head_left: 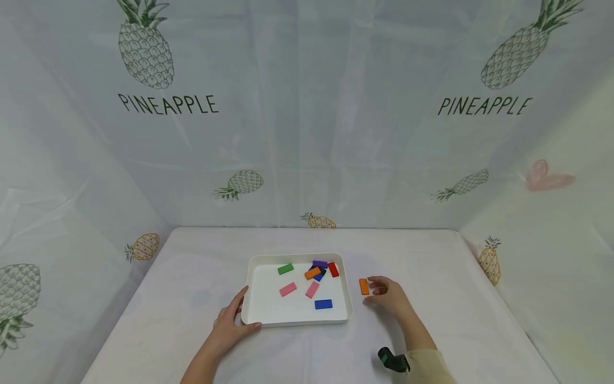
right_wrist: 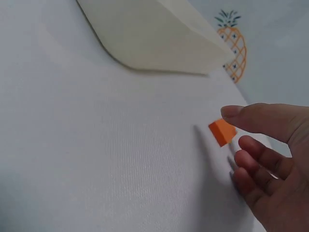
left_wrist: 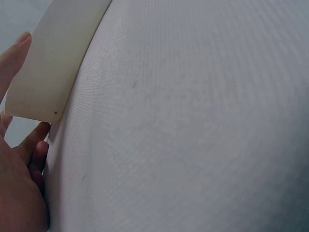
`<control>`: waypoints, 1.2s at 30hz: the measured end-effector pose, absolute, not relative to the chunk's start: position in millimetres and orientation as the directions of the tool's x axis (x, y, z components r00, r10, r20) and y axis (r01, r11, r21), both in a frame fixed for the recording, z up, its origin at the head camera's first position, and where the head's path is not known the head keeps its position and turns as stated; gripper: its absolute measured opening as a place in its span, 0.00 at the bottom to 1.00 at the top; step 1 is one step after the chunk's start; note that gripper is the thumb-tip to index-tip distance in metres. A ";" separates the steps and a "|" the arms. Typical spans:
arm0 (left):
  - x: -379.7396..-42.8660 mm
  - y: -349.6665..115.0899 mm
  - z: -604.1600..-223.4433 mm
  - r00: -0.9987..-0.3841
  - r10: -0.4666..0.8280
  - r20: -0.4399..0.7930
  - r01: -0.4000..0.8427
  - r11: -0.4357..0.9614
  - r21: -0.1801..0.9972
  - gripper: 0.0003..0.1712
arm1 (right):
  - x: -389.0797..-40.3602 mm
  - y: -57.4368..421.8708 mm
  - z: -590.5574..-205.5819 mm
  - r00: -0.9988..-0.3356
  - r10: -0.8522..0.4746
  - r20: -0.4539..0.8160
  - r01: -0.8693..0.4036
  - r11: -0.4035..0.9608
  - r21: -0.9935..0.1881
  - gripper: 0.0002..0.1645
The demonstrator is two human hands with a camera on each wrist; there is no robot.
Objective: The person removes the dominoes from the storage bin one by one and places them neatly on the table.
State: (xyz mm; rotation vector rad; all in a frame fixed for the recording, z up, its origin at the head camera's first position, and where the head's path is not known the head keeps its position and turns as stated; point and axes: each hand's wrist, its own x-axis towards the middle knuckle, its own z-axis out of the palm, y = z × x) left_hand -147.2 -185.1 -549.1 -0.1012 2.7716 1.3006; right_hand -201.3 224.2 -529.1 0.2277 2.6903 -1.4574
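A shallow white tray (head_left: pixel 268 314) holds several small rectangular blocks. My left hand (head_left: pixel 227 326) lies at its near left corner, thumb along the front wall and fingers against the left side; the left wrist view shows the thumb over the tray's wall (left_wrist: pixel 53 63). To the right of the tray, an orange block (head_left: pixel 364 286) rests on the cloth. My right hand (head_left: pixel 387 296) is just right of that block, thumb and fingers parted and loosely bent. In the right wrist view the thumb overlaps the orange block (right_wrist: pixel 222 133), and the hand holds nothing.
Inside the tray are a green block (head_left: pixel 285 269), pink blocks (head_left: pixel 288 289), a blue block (head_left: pixel 323 304) and a red block (head_left: pixel 333 269). Orange, purple and darker blocks overlap near its far right. A black device (head_left: pixel 393 360) sits by the right wrist. Pineapple-printed curtains (head_left: pixel 316 133) enclose the table.
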 end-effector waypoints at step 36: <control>-146.9 -187.5 -550.6 -0.996 -0.035 -0.085 -0.088 0.630 0.772 0.56 | -169.7 121.7 -509.9 -0.964 -0.265 -0.008 -0.140 0.535 -0.833 0.29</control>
